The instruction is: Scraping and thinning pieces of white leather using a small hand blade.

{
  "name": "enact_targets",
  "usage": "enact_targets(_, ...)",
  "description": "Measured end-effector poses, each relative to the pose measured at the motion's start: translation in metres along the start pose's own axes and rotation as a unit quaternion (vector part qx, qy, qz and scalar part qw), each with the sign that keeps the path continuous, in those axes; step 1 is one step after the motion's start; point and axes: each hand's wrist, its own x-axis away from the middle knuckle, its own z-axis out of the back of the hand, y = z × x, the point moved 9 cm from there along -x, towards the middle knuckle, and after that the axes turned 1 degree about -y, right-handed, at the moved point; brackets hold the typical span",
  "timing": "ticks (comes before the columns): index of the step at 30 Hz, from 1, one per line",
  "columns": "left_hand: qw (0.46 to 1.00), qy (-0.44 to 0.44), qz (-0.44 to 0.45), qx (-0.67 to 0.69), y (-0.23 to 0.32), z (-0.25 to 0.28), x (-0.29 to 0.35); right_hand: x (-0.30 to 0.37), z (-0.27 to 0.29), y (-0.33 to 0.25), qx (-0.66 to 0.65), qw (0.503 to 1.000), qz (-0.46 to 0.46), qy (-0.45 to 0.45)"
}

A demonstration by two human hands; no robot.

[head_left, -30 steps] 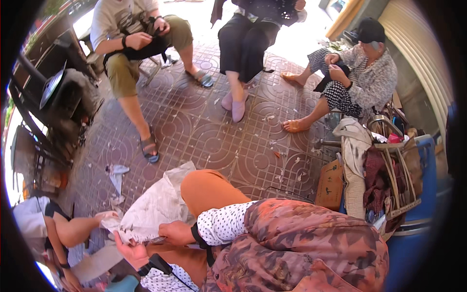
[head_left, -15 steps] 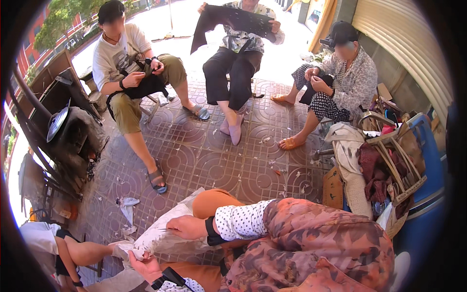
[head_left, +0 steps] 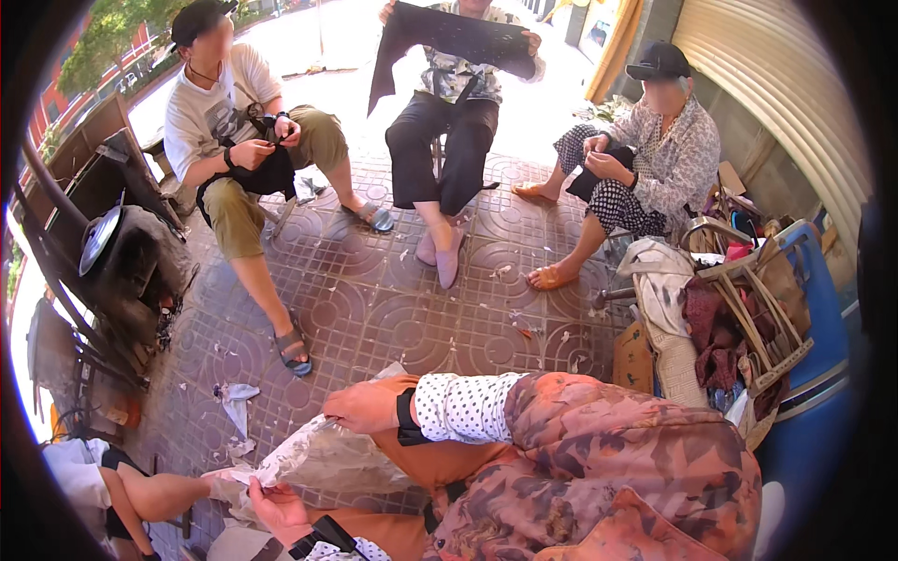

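A pale, crumpled cloth (head_left: pixel 297 447) stretches between my two hands, with whitish scraps along its upper edge. My right hand (head_left: pixel 360 409), coming from the dotted sleeve, is closed at the cloth's upper end; its fingertips are partly hidden. Lower down and to the left, my left hand (head_left: pixel 278 510) pinches the cloth's near end between thumb and fingers. Part of the same pale material hangs below, between my orange-clad legs. Whether my right hand also has a small tool in it, I cannot make out.
Three people sit opposite; the middle one holds up a black cloth (head_left: pixel 458 37). Another person's bare knee (head_left: pixel 168 486) is close on my left. A sooty stove (head_left: pixel 140 248) stands left. A wooden stool (head_left: pixel 762 327) and piled fabrics are at right. Scraps litter the tiled floor (head_left: pixel 402 318).
My right hand has moved slightly up and now grips the cloth's end, drawing it taut toward my left hand. A thin dark tip seen earlier at the right fingers no longer shows.
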Motion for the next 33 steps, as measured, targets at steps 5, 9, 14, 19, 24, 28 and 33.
enact_targets(5,1.0,0.015,0.013,-0.012,-0.002,0.013,-0.018,-0.01,-0.009,0.007,0.011,1.0,0.008,-0.009)
enact_targets(9,1.0,0.019,0.007,-0.001,-0.003,0.007,-0.015,-0.013,-0.017,0.014,0.023,1.0,-0.006,-0.019)
enact_targets(14,1.0,0.006,0.016,-0.007,-0.004,0.008,-0.019,-0.015,-0.016,0.016,0.019,0.999,-0.025,-0.015)
enact_targets(19,0.999,0.028,0.007,-0.014,-0.01,-0.009,-0.015,-0.013,-0.004,0.027,0.016,0.999,-0.022,0.017)
enact_targets(24,0.999,0.027,-0.011,-0.014,0.002,-0.004,-0.014,-0.026,-0.008,0.02,0.009,0.999,-0.038,0.0)
enact_targets(28,0.998,-0.006,-0.059,0.021,0.029,0.037,0.002,-0.043,-0.038,-0.01,0.009,0.997,-0.023,-0.071)
enact_targets(33,0.994,-0.008,-0.1,-0.036,-0.028,-0.028,-0.006,0.002,0.022,0.036,0.052,0.991,-0.016,0.118)
